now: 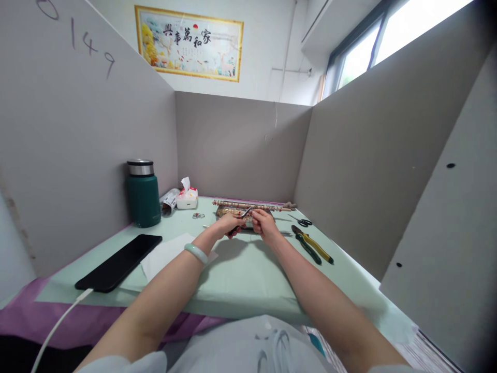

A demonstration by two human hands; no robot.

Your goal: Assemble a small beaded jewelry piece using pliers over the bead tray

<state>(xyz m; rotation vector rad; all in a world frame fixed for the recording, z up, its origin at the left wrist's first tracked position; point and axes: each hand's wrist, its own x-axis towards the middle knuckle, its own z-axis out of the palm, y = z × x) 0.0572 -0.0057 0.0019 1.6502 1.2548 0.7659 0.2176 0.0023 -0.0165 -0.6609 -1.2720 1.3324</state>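
Note:
In the head view my left hand (230,225) is closed around a small pair of pliers (246,212), whose metal tip points up and to the right. Close beside it, my right hand (264,225) is pinched shut near that tip; whatever lies between its fingers is too small to make out. Both hands hover over the near side of a dark tray (222,211) of small golden and red pieces, which they partly cover. Behind them, a long rod (279,208) with red and pale beadwork along it stretches across the tray's back.
On the right lie large cutting pliers (312,245) and black-handled scissors (304,223). To the left are a phone (120,262) on a white cable, white paper (165,255), a green flask (143,199), a tissue pack (187,198) and small rings (198,215). Grey partitions (240,145) enclose the table.

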